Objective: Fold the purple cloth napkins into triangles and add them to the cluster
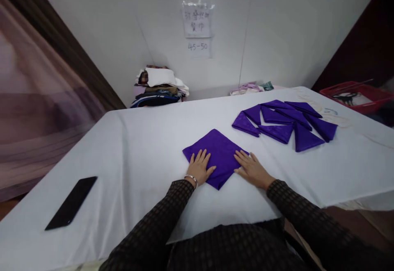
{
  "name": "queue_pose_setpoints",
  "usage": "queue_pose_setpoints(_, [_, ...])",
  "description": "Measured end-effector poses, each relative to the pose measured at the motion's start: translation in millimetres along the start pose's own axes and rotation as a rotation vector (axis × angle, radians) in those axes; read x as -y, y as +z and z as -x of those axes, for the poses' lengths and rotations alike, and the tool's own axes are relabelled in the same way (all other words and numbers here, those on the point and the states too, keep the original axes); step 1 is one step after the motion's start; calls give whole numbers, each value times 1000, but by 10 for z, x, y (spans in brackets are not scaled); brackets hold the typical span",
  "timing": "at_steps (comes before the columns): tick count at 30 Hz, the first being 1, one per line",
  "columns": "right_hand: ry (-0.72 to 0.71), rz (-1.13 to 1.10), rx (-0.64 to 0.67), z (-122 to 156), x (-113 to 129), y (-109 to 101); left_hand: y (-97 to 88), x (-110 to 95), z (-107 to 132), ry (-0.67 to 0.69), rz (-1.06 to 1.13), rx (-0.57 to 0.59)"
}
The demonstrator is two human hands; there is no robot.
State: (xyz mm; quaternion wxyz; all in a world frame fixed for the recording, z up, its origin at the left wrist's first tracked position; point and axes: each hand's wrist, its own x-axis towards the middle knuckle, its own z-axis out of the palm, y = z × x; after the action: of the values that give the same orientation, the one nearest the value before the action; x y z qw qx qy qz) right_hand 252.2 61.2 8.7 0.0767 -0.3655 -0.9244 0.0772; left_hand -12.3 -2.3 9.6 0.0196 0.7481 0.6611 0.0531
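A purple cloth napkin lies flat on the white-covered table, turned so that one corner points towards me. My left hand rests on its left side with the fingers spread, a bracelet at the wrist. On the right corner lies my right hand, palm down and fingers stretched out. Both hands press on the fabric without gripping it. Several folded purple napkins lie in a loose, overlapping group farther back on the right, most of them in triangular shapes.
The white tablecloth has soft creases. A dark flat object lies at the left. Behind the table are a pile of folded clothes and some pink fabric. A red basket stands at the far right; paper signs hang on the wall.
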Motion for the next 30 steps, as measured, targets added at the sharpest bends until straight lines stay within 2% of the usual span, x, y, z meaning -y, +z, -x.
queue_pose_setpoints(3, [106, 23, -50, 21, -45, -43, -1, -9, -1, -8, 7, 10])
queue_pose_setpoints(5, [87, 4, -83, -9, 118, -101, -13, -15, -2, -13, 22, 16])
queue_pose_setpoints(7, [-50, -48, -76, -57, 407, -151, -27, -15, -1, -15, 35, 23])
queue_pose_setpoints(10, [-300, -147, 23, -113, 858, -138, -35, -1, 0, 0, 32, 54])
queue_pose_setpoints(13, [-356, -176, 107, -114, 1073, -20, -16, 13, -2, 9, 25, 51])
queue_pose_setpoints(17, [-344, -168, 136, -81, 1048, 103, 11, 19, -20, 7, 46, 37])
queue_pose_setpoints(21, [-338, -161, 150, -72, 1020, 94, -26, 116, -56, -12, 99, 53])
queue_pose_setpoints(26, [-332, -159, 175, -68, 1034, 79, -118, 446, -149, -226, 101, 38])
queue_pose_setpoints(30, [-334, -158, 183, -67, 1029, 84, -124, 690, -296, -392, 117, 45])
